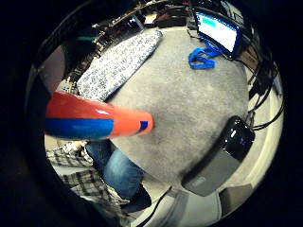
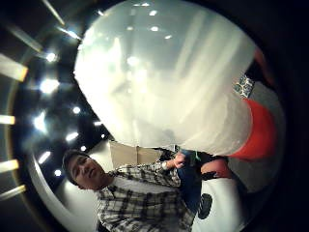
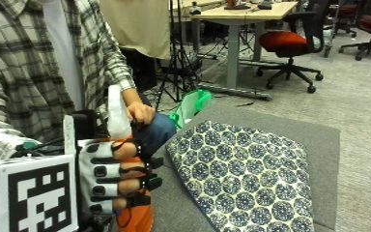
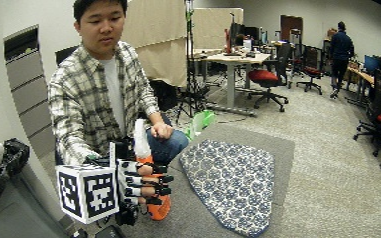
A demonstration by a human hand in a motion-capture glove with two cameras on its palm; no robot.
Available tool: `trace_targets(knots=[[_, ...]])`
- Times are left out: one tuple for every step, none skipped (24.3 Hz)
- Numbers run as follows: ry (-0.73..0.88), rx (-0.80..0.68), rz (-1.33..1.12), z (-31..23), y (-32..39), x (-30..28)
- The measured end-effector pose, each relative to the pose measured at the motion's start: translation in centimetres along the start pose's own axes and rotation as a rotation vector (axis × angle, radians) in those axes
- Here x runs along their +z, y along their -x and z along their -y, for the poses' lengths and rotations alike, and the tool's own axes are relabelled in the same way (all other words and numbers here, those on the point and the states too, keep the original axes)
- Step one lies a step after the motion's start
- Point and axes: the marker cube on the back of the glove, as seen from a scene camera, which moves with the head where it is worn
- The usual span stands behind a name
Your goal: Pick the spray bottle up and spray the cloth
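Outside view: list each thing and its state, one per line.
Right hand: fingers curled round the bottle, holding it.
Bottle: orange body in the grip, upright, white top above the hand, beside the cloth.
Cloth: patterned, spread flat on the grey table, untouched.
Bare hand: resting on the person's knee, holding nothing.

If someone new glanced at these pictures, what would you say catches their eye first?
Most likely the bright orange spray bottle, gripped upright in the person's gloved right hand at the near edge of the grey table. Next comes the blue-and-white patterned cloth, spread flat on the table just beside the bottle. The bare left hand rests on the person's knee, behind the bottle's pale top.
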Motion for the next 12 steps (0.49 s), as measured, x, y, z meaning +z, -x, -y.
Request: trace_targets(knots=[[-0.014,-0.012,0.020,0.0,0.0,0.1],[-0.031,-0.024,0.040,0.0,-0.1,0.3],[-0.048,-0.037,0.060,0.1,-0.2,0.5],[-0.068,-0.050,0.081,0.1,-0.2,0.7],[-0.089,-0.063,0.102,0.1,-0.2,1.0],[-0.111,-0.076,0.124,0.2,-0.2,1.2],[-0.136,-0.090,0.145,0.3,-0.1,1.4],[-0.162,-0.103,0.163,0.4,0.0,1.6],[-0.186,-0.113,0.177,0.6,0.1,1.8],[-0.208,-0.121,0.186,0.7,0.2,2.0],[-0.226,-0.126,0.190,0.9,0.3,2.2],[-0.240,-0.128,0.189,1.0,0.4,2.3]])
